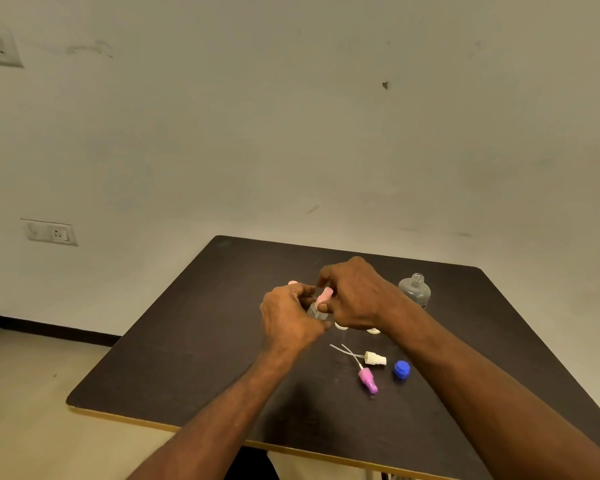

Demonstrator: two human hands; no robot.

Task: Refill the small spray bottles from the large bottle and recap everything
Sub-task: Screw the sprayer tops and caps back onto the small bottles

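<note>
My left hand [288, 315] grips a small clear spray bottle [317, 312] over the middle of the dark table [187, 341]. My right hand [352, 296] pinches the light pink spray head [325, 295] that sits on this bottle's neck. The large clear bottle [414, 289] stands uncapped to the right, behind my right wrist. Its blue cap [401, 369] lies nearer to me. A white spray head [374, 358] and a purple-pink spray head [368, 379], each with a dip tube, lie loose on the table. Two small white-rimmed items [341, 326] peek out under my right hand, mostly hidden.
A small pink object [292, 283] lies just beyond my left hand. The table stands against a plain wall with a socket plate [51, 233] at the left. The table's light front edge [291, 448] runs close to me, with floor to the left.
</note>
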